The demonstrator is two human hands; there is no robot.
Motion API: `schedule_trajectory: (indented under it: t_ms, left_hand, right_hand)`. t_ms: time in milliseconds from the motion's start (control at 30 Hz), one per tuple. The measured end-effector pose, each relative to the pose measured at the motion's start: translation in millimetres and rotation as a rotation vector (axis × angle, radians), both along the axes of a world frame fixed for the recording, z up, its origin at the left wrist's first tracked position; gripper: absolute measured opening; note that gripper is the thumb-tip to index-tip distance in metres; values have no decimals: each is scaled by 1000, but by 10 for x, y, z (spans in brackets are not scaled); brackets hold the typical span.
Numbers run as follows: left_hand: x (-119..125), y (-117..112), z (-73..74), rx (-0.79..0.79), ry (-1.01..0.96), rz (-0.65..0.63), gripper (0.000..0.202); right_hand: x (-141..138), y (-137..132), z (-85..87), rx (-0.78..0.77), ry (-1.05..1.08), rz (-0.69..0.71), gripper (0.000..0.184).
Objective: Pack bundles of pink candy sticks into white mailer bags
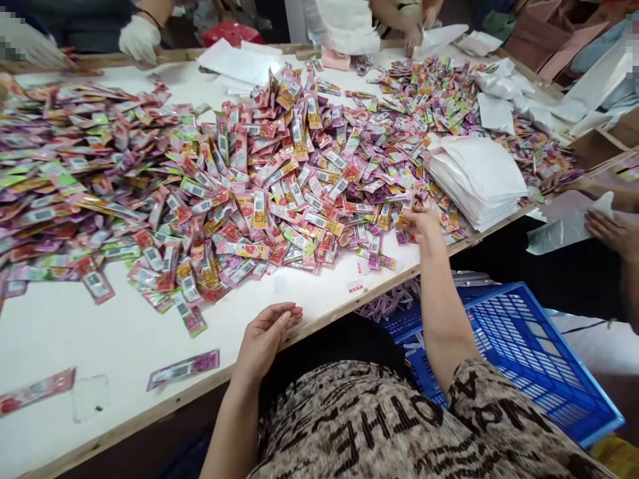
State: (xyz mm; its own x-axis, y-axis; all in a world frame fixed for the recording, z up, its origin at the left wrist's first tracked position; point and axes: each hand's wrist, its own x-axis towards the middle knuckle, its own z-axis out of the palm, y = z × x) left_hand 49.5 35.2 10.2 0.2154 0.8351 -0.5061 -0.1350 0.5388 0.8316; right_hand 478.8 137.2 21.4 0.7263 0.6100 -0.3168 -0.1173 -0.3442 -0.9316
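Note:
My left hand (269, 336) rests at the table's front edge. Its thumb lies against its bent fingers, and no object shows in it. Farther right, my right hand (423, 225) reaches into the front of a heap of small printed sachets (299, 193). Its fingertips are pinched on an orange and pink sachet (403, 218). The stick-shaped sachets are pink, red, green, purple and orange, and many show barcodes. A purple sachet (184, 369) lies apart, left of my left hand, and a pink one (37, 392) lies beyond it.
White bags (479, 176) are stacked right of my right hand. A blue plastic crate (544, 359) stands below the table's wooden edge. Across the table are a co-worker's gloved hands (140, 40) and another person's hand (412, 40). At right, a co-worker's hand (612, 233) holds a bag.

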Motion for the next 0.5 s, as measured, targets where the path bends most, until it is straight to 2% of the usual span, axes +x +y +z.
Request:
schedule_trajectory:
  t_ms: [67,200,267,500]
  left_hand:
    - [-1,19,8,-27,-8,-25,42]
    - [10,12,17,-13,-11,-10,41]
    - [18,-3,14,10,-6,9,40]
    - [25,-4,7,9,-3,2,40]
  right_hand:
    - [-228,-19,-76,-63,-128,-43,38]
    - [-546,51,-151,-333,-627,-35,61]
    - [-579,104,-137,-379,-658,-9,68]
    - [-558,315,-93,-345,-542,25,100]
